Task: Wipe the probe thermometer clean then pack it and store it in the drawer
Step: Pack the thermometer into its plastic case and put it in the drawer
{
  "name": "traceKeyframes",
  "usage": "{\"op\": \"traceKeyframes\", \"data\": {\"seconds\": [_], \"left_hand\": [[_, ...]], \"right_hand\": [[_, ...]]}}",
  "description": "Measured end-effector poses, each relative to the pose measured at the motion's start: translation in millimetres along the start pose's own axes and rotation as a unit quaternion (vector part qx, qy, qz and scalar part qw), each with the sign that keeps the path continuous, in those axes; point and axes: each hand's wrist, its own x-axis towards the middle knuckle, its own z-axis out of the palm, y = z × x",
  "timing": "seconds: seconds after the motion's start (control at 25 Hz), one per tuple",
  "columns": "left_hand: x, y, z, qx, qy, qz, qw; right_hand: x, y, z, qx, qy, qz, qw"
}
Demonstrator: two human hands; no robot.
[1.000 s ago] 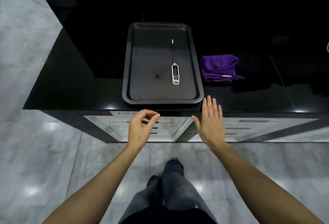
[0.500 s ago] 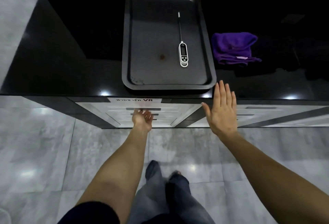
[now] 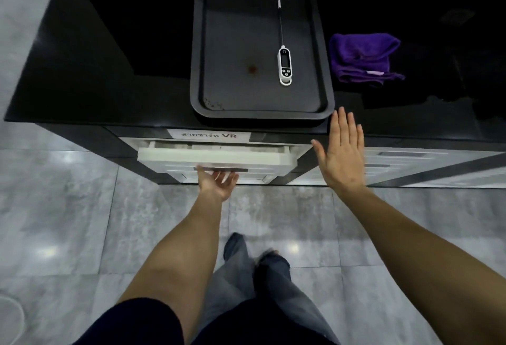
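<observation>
Left hand (image 3: 217, 184) is gripping the underside of the partly open drawer (image 3: 216, 156). Right hand (image 3: 341, 153) is hovering flat, fingers spread, empty. Probe thermometer (image 3: 284, 64) is lying in the tray (image 3: 200, 43) on the worktop (image 3: 95, 84).

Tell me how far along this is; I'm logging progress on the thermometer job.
Early. Done: nothing on the probe thermometer itself; it lies untouched in the black tray, the purple cloth folded beside it. In hand: the left hand has the top white drawer slightly open; the right hand hovers empty. Left: wiping, packing, storing.
</observation>
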Motion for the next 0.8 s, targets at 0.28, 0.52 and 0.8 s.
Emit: {"op": "traceKeyframes", "data": {"seconds": [0.28,0.52,0.8], "left_hand": [[-34,-26,-50,-0.040,0.040,-0.008,0.998],[-47,-41,-72,-0.020,0.093,0.009,0.995],[-72,-31,-50,0.209,0.288,0.521,0.776]], "right_hand": [[-1,2,-3,0.064,0.016,0.002,0.998],[-1,2,-2,0.075,0.023,0.008,0.997],[-2,2,-1,0.086,0.025,0.007,0.996]]}}
